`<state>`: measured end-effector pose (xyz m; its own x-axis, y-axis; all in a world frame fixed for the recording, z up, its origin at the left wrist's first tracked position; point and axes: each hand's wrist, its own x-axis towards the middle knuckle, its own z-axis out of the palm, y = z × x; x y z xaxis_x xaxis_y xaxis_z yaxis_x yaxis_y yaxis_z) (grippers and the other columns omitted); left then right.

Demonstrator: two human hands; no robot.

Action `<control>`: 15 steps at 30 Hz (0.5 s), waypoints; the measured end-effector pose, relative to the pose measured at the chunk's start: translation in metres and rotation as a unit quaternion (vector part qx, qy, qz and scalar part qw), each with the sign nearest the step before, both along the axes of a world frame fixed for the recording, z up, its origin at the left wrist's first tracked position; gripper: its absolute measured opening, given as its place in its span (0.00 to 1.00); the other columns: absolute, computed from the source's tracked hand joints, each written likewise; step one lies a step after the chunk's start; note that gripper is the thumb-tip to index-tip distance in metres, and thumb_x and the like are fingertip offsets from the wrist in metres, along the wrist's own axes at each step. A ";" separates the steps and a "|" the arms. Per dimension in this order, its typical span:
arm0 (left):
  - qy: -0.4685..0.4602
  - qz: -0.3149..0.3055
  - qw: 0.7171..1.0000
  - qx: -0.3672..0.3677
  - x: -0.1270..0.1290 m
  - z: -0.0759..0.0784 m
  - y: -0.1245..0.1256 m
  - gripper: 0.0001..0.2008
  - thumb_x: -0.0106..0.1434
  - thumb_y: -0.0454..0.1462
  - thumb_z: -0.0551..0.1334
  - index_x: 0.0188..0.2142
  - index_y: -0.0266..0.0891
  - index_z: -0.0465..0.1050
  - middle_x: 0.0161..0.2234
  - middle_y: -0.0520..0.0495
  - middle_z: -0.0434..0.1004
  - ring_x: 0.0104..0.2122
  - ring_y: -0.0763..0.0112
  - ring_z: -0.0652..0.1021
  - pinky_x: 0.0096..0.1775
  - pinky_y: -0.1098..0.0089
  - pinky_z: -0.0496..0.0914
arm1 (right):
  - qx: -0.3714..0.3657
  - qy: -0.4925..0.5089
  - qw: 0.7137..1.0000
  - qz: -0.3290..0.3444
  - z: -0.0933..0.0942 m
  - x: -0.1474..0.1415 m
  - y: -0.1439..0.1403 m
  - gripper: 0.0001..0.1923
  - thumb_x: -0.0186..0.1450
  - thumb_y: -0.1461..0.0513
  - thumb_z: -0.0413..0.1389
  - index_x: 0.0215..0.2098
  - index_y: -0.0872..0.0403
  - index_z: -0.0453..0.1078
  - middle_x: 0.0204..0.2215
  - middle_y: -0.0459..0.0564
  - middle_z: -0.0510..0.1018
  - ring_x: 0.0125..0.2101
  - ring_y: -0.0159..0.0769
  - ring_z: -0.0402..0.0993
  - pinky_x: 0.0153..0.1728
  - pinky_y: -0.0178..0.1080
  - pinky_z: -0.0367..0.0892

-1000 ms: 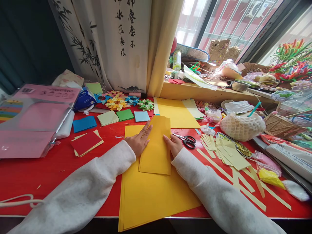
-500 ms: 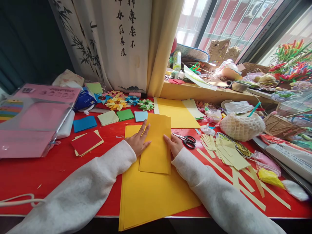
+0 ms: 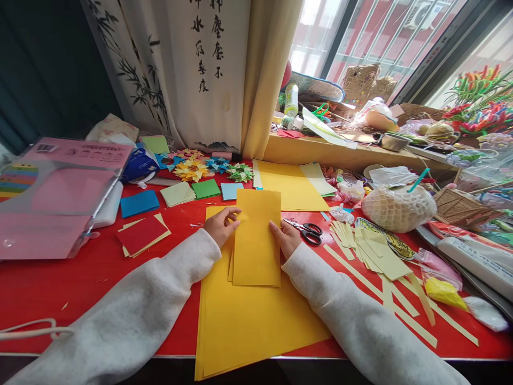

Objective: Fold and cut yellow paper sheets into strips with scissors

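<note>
My right hand pinches the right edge of an upright yellow paper rectangle, thumb on top and the other fingers partly hidden beneath. At the left edge of that rectangle is my left hand, its fingers bent, with a gap between thumb and index finger and the tips at the paper. Another yellow layer peeks out under the rectangle's lower left side. Beneath everything lies a stack of large yellow sheets, reaching past the table's front edge. Black-handled scissors lie just right of my right hand.
Behind my hands are small green sheets, blue sheets and folded paper flowers. A red sheet lies left. Pale paper strips and a netted round object with a straw are right.
My left hand has lifted off the paper's face and drawn left, its spread fingers now bent. The top yellow rectangle has shifted slightly, baring the layer below at left. My right hand stays put.
</note>
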<state>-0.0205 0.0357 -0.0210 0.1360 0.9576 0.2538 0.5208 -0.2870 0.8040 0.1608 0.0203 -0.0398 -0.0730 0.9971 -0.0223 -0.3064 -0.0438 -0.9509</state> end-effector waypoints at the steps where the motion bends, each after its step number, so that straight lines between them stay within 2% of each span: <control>1: -0.032 0.014 0.999 -0.006 -0.003 0.004 0.002 0.15 0.51 0.39 0.56 0.39 0.38 0.65 0.27 0.51 0.66 0.20 0.78 0.66 0.22 0.76 0.62 | 0.002 -0.001 1.000 0.000 0.000 0.000 0.000 0.13 0.51 0.56 0.55 0.33 0.53 0.64 0.31 0.48 0.75 0.36 0.39 0.70 0.32 0.40 0.66; 4: -0.090 0.066 0.993 0.027 -0.019 0.031 0.001 0.11 0.49 0.37 0.57 0.34 0.38 0.67 0.24 0.53 0.63 0.21 0.77 0.66 0.19 0.78 0.58 | 0.005 -0.010 1.000 0.001 0.000 0.000 0.001 0.13 0.52 0.56 0.54 0.34 0.53 0.64 0.32 0.49 0.75 0.36 0.39 0.70 0.32 0.40 0.66; 7: -0.084 0.136 0.980 0.115 -0.032 0.065 -0.005 0.07 0.49 0.32 0.55 0.29 0.38 0.68 0.18 0.56 0.57 0.17 0.80 0.60 0.18 0.78 0.54 | 0.012 -0.027 1.000 -0.005 -0.001 0.000 0.002 0.15 0.52 0.54 0.54 0.35 0.53 0.64 0.32 0.49 0.74 0.36 0.39 0.70 0.33 0.40 0.66; 9: -0.065 0.122 0.981 0.135 -0.032 0.079 -0.009 0.06 0.49 0.32 0.55 0.28 0.38 0.68 0.16 0.56 0.55 0.16 0.80 0.58 0.17 0.78 0.53 | 0.023 -0.044 0.999 -0.008 -0.002 -0.002 0.001 0.15 0.51 0.54 0.53 0.35 0.52 0.64 0.32 0.48 0.74 0.37 0.39 0.69 0.34 0.39 0.65; 10: -0.064 0.096 0.985 0.127 -0.028 0.081 -0.011 0.06 0.49 0.32 0.55 0.28 0.38 0.68 0.16 0.56 0.56 0.15 0.80 0.59 0.17 0.78 0.54 | 0.028 -0.052 0.998 -0.006 -0.002 -0.003 0.001 0.15 0.51 0.53 0.53 0.35 0.52 0.64 0.32 0.48 0.74 0.37 0.38 0.69 0.34 0.39 0.65; 12: -0.078 0.020 0.993 0.090 -0.013 0.073 -0.014 0.07 0.52 0.34 0.55 0.32 0.38 0.67 0.19 0.55 0.60 0.17 0.79 0.63 0.19 0.78 0.58 | 0.026 -0.056 0.998 0.011 -0.001 -0.006 -0.001 0.15 0.51 0.53 0.53 0.34 0.52 0.64 0.32 0.47 0.74 0.36 0.38 0.69 0.33 0.38 0.65; 15: -0.083 -0.116 0.990 0.014 0.015 0.045 -0.018 0.13 0.56 0.39 0.52 0.41 0.40 0.63 0.28 0.51 0.68 0.29 0.73 0.71 0.29 0.75 0.66 | -0.008 -0.049 0.998 0.030 0.005 -0.009 -0.004 0.16 0.50 0.51 0.53 0.32 0.53 0.64 0.29 0.47 0.74 0.31 0.37 0.71 0.29 0.37 0.66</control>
<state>-0.0050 0.0175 0.0239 0.3057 0.8977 0.3173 0.3002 -0.4072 0.8626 0.1519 0.0168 -0.0344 -0.1303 0.9903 -0.0479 -0.2089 -0.0747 -0.9751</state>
